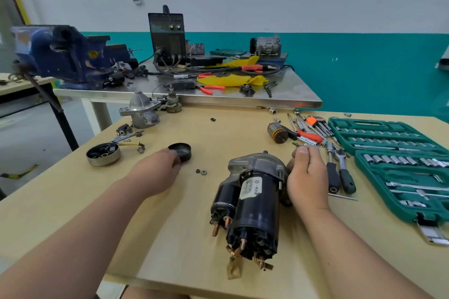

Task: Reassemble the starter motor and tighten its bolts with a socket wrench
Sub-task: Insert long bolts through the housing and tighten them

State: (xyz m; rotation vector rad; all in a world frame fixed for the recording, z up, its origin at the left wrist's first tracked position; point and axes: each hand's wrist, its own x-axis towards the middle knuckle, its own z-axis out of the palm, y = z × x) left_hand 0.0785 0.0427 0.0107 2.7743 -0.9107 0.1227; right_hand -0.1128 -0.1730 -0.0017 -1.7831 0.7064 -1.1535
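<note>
Black metal starter motor (252,201): heavy, I'd grip mid-body. L hand (160,170) holds round black cap (182,152) left of it. R hand (306,177) grip: can't tell.

You have open table (73,182) left of the motor (255,201), past a cap (183,150) and two nuts (201,172). On its right, ratchets (346,178) and the socket case (388,172) crowd close.
</note>
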